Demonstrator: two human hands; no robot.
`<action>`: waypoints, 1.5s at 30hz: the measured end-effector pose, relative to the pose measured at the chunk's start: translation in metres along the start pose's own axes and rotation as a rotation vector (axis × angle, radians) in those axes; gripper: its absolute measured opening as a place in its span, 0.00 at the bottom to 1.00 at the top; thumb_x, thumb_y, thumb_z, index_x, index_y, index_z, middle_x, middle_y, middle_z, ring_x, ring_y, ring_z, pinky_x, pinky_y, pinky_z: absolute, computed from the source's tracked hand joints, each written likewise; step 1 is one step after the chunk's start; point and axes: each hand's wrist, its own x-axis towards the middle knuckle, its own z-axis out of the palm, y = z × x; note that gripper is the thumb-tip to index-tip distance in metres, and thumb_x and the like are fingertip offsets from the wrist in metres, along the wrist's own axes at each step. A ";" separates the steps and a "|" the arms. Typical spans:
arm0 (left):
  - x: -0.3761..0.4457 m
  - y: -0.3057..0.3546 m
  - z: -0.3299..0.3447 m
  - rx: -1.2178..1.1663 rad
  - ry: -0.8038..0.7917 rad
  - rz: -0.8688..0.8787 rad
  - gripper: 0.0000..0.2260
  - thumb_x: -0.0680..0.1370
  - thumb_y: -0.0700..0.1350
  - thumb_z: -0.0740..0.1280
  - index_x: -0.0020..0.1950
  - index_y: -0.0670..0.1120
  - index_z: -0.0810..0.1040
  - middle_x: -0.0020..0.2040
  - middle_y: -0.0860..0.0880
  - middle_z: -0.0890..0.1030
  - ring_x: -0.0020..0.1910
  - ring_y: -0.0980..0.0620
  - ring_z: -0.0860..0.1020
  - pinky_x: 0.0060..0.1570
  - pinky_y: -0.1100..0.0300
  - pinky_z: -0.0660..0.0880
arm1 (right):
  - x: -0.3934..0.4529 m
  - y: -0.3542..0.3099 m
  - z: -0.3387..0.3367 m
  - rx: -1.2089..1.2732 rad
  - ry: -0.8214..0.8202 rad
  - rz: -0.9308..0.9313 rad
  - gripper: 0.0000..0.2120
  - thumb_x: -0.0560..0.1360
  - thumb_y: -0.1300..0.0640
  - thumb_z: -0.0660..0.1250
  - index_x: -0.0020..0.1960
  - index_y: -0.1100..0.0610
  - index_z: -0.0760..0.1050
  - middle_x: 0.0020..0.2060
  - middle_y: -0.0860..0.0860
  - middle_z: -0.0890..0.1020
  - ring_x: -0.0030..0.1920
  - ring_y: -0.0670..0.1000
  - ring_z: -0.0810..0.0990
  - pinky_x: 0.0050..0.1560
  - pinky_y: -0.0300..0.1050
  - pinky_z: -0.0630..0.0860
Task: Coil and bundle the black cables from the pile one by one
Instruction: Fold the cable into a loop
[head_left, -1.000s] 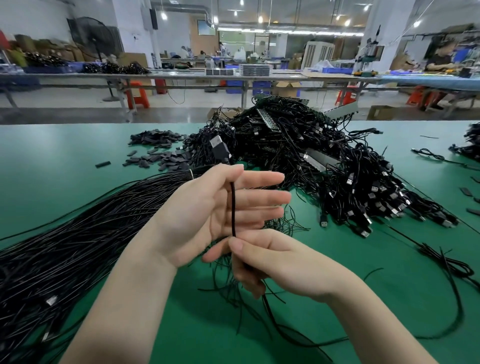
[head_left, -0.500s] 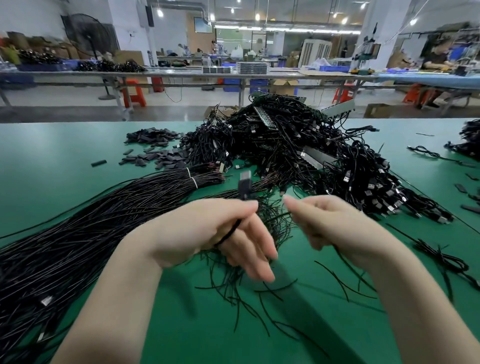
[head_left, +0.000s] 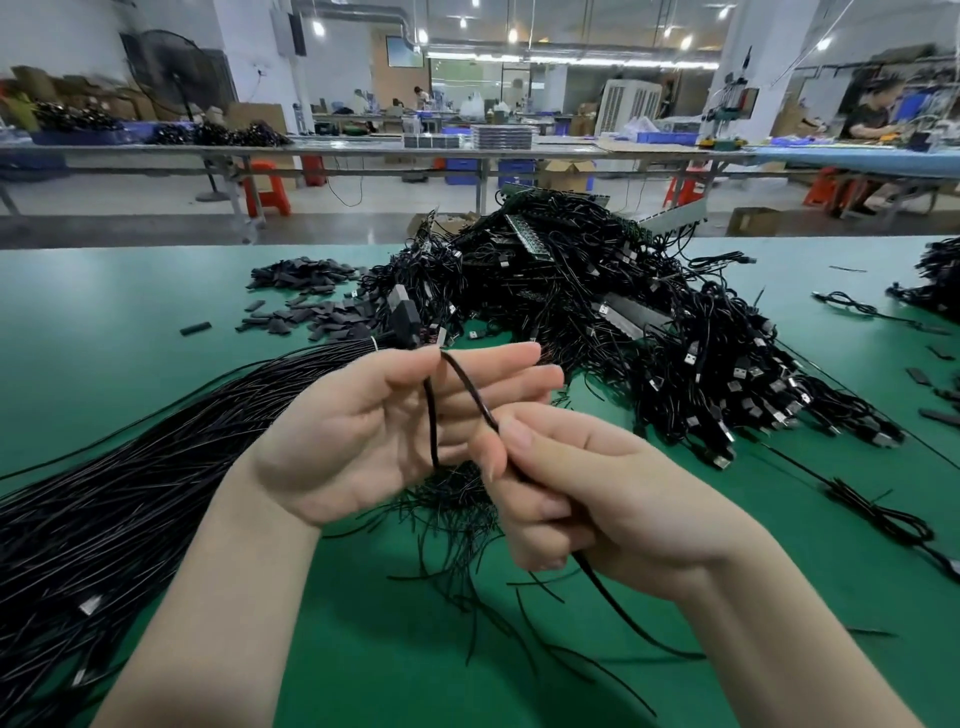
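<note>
At centre frame, the left hand (head_left: 374, 431) stays flat with fingers straight, thumb pinning the black cable (head_left: 470, 387) as a winding form. Right of it, the right hand (head_left: 587, 499) pinches the cable; it should feed even, snug loops, keeping the tail clear of the pile (head_left: 597, 312) on the upper-centre green surface (head_left: 104, 312).

the left hand (head_left: 374, 426) is lying palm-up with fingers extended, while the right hand (head_left: 587, 499) is curling just beside it, pinching the cable (head_left: 470, 384).
</note>
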 end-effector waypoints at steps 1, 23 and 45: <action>0.000 0.000 -0.004 -0.035 -0.056 0.028 0.25 0.75 0.53 0.63 0.70 0.42 0.72 0.69 0.41 0.74 0.71 0.45 0.70 0.65 0.54 0.71 | 0.000 0.001 0.000 -0.015 -0.003 -0.004 0.11 0.79 0.51 0.57 0.42 0.50 0.75 0.27 0.45 0.64 0.24 0.44 0.61 0.28 0.36 0.60; 0.021 -0.018 0.007 0.067 0.213 -0.172 0.24 0.76 0.58 0.56 0.65 0.47 0.77 0.60 0.49 0.82 0.60 0.53 0.80 0.57 0.60 0.78 | -0.011 -0.011 -0.034 -0.192 0.280 -0.026 0.15 0.80 0.50 0.59 0.50 0.57 0.81 0.26 0.45 0.68 0.26 0.44 0.63 0.27 0.34 0.62; 0.028 -0.008 0.031 -0.110 0.425 -0.041 0.20 0.83 0.53 0.50 0.62 0.44 0.77 0.54 0.47 0.85 0.51 0.55 0.83 0.50 0.60 0.80 | -0.016 -0.017 -0.026 -0.422 0.323 -0.031 0.12 0.79 0.52 0.57 0.50 0.51 0.80 0.27 0.46 0.73 0.28 0.47 0.69 0.29 0.35 0.67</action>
